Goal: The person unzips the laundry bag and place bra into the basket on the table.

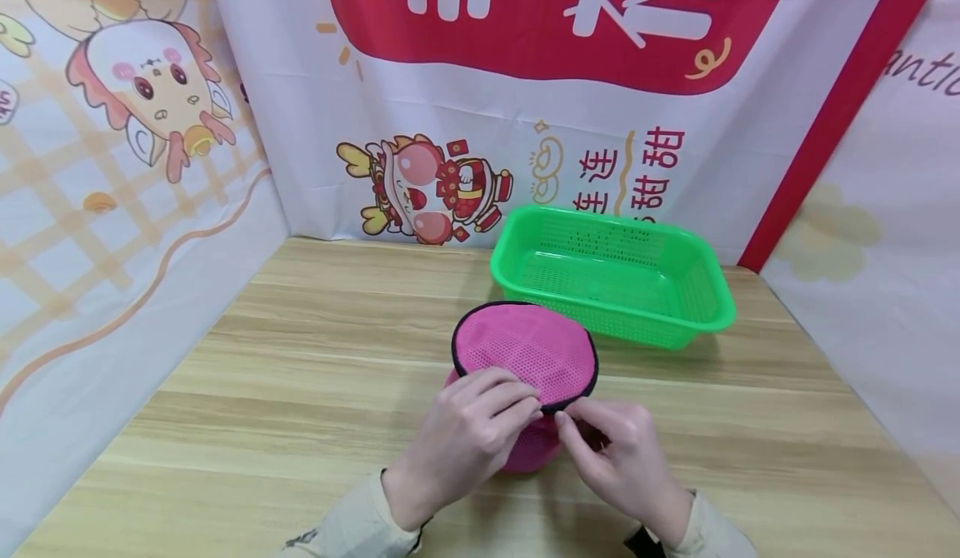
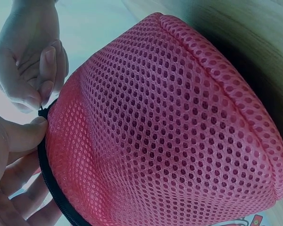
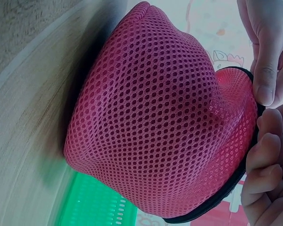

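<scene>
Mesh bag [image 1: 525, 350], probably light, soft; best held by black rim [image 1: 596, 365]; pinched there by left hand [image 1: 472, 433], right hand [image 1: 626, 458].

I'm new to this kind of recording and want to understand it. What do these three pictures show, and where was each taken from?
There is no robot: these are a person's bare left hand and right hand. The head view comes from a camera worn on the head, looking forward and down. The other two come from cameras on the left and right wrists, so things look close and tilted. On the wood-patterned table stand a pink mesh bag and, behind it towards the right, a green basket. The left hand grips the bag's black edge, and the right hand pinches at it close by.
</scene>
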`<state>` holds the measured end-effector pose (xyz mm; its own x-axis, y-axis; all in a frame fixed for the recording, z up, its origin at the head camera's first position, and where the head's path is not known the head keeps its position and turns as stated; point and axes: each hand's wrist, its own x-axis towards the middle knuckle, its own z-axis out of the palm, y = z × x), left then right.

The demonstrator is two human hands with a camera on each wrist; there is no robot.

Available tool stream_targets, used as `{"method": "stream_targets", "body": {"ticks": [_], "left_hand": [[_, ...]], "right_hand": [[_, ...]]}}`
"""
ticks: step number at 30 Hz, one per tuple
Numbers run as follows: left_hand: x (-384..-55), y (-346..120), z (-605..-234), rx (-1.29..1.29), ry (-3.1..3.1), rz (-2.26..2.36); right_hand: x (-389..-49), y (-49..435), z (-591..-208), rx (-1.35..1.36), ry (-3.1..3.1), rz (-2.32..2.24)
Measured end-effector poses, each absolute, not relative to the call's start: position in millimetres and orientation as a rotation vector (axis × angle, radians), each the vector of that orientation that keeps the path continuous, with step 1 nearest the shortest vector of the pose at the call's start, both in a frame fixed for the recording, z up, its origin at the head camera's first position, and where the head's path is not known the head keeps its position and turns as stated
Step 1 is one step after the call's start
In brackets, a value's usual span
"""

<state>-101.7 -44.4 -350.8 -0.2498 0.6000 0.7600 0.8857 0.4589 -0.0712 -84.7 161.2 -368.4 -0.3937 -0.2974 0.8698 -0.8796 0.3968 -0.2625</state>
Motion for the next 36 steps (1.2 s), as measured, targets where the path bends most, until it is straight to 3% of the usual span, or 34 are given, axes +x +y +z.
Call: {"method": "stream_targets", "body": {"ticks": [36], "left_hand": [[-101.6,-45.1,-349.5,-1.225,-1.939,-0.504]], "right_hand": [[-86.1,167.0,-370.9,1.0,-1.919,1.025]]}}
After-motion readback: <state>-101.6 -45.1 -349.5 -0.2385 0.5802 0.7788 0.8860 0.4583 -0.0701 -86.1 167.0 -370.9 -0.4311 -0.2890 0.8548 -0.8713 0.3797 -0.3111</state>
